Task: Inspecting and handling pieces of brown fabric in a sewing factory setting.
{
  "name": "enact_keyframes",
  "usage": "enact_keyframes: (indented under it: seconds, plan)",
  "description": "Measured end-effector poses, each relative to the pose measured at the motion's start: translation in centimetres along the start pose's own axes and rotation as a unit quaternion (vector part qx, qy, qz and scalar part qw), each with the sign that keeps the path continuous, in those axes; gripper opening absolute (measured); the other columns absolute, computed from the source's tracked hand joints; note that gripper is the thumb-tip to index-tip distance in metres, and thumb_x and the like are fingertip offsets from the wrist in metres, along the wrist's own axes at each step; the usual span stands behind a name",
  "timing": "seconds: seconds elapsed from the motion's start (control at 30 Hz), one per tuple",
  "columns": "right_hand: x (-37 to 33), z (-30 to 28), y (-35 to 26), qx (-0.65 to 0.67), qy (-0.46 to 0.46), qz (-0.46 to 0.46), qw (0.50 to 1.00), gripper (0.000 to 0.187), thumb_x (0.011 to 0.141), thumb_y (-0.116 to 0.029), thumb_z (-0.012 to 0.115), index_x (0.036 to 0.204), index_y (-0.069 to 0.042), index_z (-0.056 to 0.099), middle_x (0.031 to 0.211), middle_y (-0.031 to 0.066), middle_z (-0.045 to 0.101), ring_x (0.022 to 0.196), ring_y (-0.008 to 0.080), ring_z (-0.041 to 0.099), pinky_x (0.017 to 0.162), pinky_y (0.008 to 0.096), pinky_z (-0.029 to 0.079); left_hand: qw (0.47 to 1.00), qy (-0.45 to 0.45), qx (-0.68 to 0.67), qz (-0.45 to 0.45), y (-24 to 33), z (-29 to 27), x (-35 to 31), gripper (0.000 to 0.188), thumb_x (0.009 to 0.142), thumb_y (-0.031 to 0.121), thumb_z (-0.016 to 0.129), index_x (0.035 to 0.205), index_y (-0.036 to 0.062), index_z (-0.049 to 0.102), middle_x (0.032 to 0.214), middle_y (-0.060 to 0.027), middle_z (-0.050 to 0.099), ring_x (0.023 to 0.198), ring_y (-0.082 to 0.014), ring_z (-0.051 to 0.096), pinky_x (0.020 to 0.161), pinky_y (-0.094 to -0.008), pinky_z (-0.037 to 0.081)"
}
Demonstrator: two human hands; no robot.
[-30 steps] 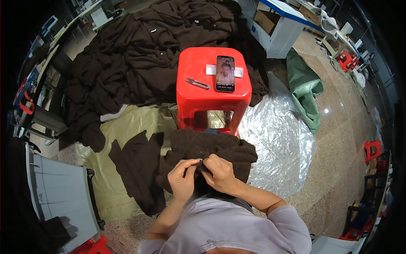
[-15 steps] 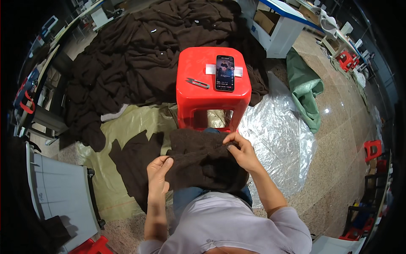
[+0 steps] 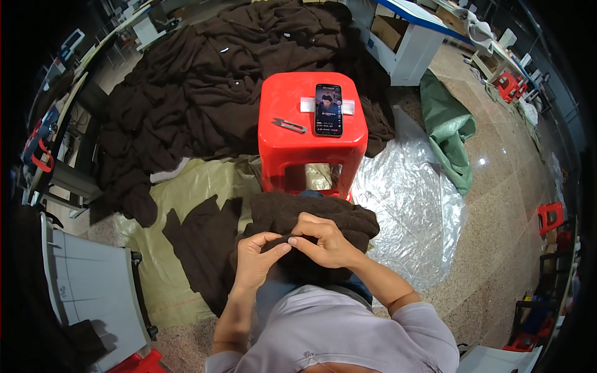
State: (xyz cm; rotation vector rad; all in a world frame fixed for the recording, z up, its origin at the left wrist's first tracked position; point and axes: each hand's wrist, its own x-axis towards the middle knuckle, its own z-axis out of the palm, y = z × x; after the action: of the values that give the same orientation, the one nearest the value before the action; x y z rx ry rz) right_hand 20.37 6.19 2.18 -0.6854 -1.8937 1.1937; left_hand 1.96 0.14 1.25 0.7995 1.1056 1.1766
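Note:
A dark brown knitted garment [image 3: 298, 208] lies bunched across my lap. My left hand [image 3: 256, 256] pinches an edge of it between thumb and forefinger. Close against it, my right hand [image 3: 323, 241] grips the same edge, so the two thumbs almost meet. More brown fabric [image 3: 202, 248] hangs down at the left onto the plastic sheet. In front of my knees stands a red plastic stool [image 3: 280, 93]. On its seat lie a pair of thread snips [image 3: 288, 125] and a smartphone [image 3: 328, 110] with its screen lit.
A large heap of brown fabric [image 3: 193, 81] spreads behind the stool. Yellowish plastic sheeting [image 3: 168, 248] and clear sheeting [image 3: 410, 211] cover the floor. A grey wheeled bin [image 3: 93, 280] stands at left, a green sack [image 3: 448, 137] at right, and a white, blue-edged table [image 3: 416, 53] at the back.
My right hand has moved left and down along the garment, my left hand slightly right. They were apart and are now together. The garment is bunched differently.

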Motion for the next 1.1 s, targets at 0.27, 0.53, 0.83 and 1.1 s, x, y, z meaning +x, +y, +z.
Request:
enact_keyframes:
  seconds: [0.27,0.53,0.83,1.1]
  plan:
    - [-0.4,2.1,-0.1,-0.185,0.066,-0.082,0.977,0.009,0.081,-0.004,0.069,0.081,-0.003,0.059,0.070,0.0080,0.046,0.055,0.0245,0.049,0.049,0.0324,0.039,0.986,0.060,-0.042,0.147,-2.2,0.6,1.6,0.016,0.081,-0.013,0.059,0.092,-0.0026,0.065,0.090,-0.0043,0.066,0.082,-0.0082,0.060,0.075,-0.0213,0.049]
    - [-0.6,2.0,-0.7,-0.113,0.029,-0.092,0.989,0.014,0.080,-0.001,0.068,0.078,-0.003,0.054,0.069,0.0092,0.042,0.054,0.0265,0.047,0.047,0.0354,0.038,0.990,0.079,-0.037,0.109,-1.0,1.0,0.4,0.023,0.075,-0.017,0.054,0.091,-0.0049,0.066,0.084,-0.0050,0.064,0.080,-0.0089,0.060,0.071,-0.0205,0.047]
    - [-1.3,1.1,0.1,-0.079,-0.043,0.010,0.996,0.018,0.081,-0.009,0.071,0.091,-0.002,0.058,0.082,0.0121,0.054,0.070,0.0308,0.058,0.060,0.0369,0.047,0.996,0.035,-0.007,0.081,-1.8,-0.2,1.3,0.016,0.075,-0.015,0.056,0.085,-0.0045,0.065,0.087,-0.0075,0.063,0.082,-0.0132,0.060,0.077,-0.0232,0.047]
    - [-4.3,-6.0,2.2,-0.131,0.020,0.103,0.986,0.029,0.075,0.007,0.066,0.102,-0.003,0.065,0.094,0.0112,0.062,0.087,0.0258,0.063,0.075,0.0316,0.050,0.962,-0.008,-0.272,-0.027,0.1,-3.8,0.1,0.018,0.086,0.004,0.063,0.102,-0.0051,0.062,0.098,-0.0163,0.069,0.087,-0.0228,0.068,0.084,-0.0351,0.056]
